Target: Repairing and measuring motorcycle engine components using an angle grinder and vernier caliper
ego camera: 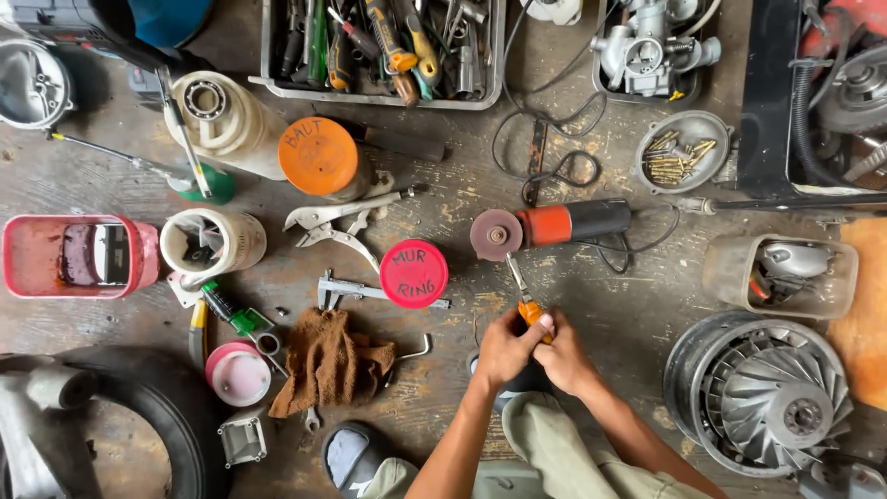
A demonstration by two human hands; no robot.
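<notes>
The screwdriver [525, 294] with the orange handle sits between both hands, low in the middle of the view. Its handle is buried in the grip and its thin metal shaft sticks up and slightly left, away from the person, with the tip ending just below the disc of the angle grinder [545, 226]. The left hand [504, 349] is clenched around the lower part of the handle from the left, and the right hand [564, 356] closes on it from the right, the fingers of both pressed together so that only a bit of orange shows at the top. Both forearms come up from the bottom edge, above the person's knees in grey-green trousers.

The grinder lies on its side on the worn wooden floor [462, 199], its body orange and black, its cable looping behind it. To the left of the hands lies a round red lid [413, 273], touching a metal caliper [356, 291], and further left a brown rag [328, 362] is crumpled on the boards. Locking pliers [337, 222] lie above the caliper, near an orange-capped container [319, 155]. A grey tray of hand tools [383, 46] stands at the top. A small dish of brass parts [684, 152] sits upper right, and a finned metal wheel [762, 393] rests well apart to the right of the hands.
</notes>
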